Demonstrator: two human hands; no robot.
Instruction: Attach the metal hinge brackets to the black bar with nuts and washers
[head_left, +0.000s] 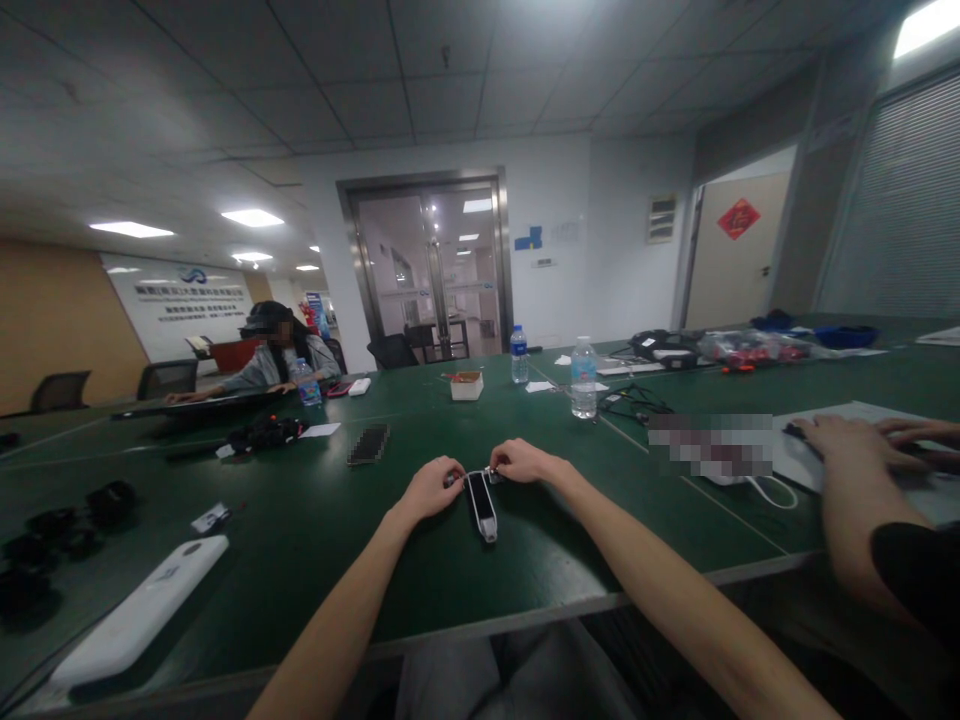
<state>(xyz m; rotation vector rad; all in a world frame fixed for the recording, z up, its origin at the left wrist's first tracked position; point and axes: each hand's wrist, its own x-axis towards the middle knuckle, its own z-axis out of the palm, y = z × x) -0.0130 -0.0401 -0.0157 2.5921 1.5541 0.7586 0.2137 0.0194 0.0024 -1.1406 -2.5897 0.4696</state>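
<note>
A narrow device (482,508) with a dark face and a pale rim lies on the green table in front of me, its tapered light end towards me. I cannot tell its exact kind. At the far end's left side is my left hand (435,487), fingers curled and closed around something small that is mostly hidden. On the opposite side my right hand (523,462) pinches with thumb and forefinger by a small shiny piece (493,476). Whether that piece is joined to the device is too small to tell.
Beyond my hands are a small white box (466,386), two water bottles (583,378) and a dark phone-like slab (369,445). A long white case (142,610) lies at left. A co-worker's hands (855,440) rest at right; another person (274,350) sits across.
</note>
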